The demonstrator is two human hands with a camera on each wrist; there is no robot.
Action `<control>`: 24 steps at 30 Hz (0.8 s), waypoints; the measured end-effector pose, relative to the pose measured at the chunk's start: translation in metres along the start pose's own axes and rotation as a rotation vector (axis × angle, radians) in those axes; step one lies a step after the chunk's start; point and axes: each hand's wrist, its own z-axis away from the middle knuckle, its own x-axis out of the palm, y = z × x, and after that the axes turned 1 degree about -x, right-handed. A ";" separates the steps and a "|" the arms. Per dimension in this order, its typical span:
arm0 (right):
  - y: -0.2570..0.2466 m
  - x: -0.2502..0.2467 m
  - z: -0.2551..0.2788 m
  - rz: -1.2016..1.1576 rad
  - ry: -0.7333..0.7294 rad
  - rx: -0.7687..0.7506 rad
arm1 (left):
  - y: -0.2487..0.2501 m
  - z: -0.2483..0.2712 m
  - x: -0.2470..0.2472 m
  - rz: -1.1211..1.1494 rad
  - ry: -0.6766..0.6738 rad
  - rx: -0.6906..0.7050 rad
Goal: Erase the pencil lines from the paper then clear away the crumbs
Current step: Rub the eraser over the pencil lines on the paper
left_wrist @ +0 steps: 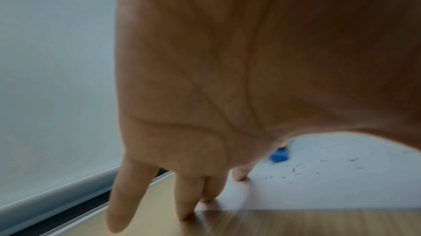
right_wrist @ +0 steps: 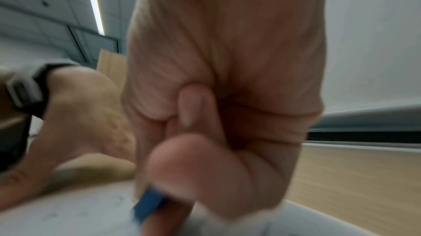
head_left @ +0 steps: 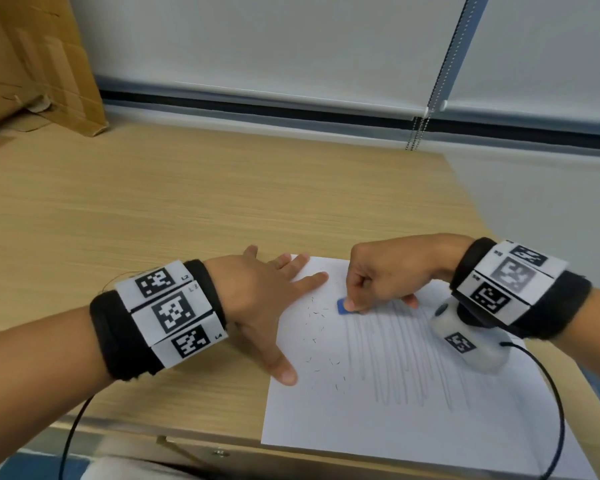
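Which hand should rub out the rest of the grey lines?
The right hand. It already pinches the blue eraser at the top of the pencil lines. The left hand lies flat, fingers spread on the paper, likely better kept there to steady it.

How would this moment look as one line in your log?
step: erasing | right hand: pinches eraser on paper | left hand: flat, pins paper | lines: remain | crumbs: uncleared
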 end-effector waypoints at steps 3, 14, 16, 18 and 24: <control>0.000 -0.003 -0.003 0.018 0.049 0.011 | 0.000 0.000 0.000 -0.011 0.000 -0.005; 0.002 -0.010 -0.007 0.019 0.178 0.050 | 0.002 0.000 -0.004 -0.038 -0.002 -0.009; 0.005 -0.009 -0.007 0.012 0.238 0.052 | 0.002 0.000 -0.003 -0.040 0.007 -0.011; 0.002 -0.002 -0.001 0.023 0.107 0.027 | 0.002 0.000 -0.003 -0.030 0.005 -0.012; -0.002 0.005 0.004 0.034 0.123 0.013 | 0.003 0.000 -0.004 -0.043 0.005 -0.010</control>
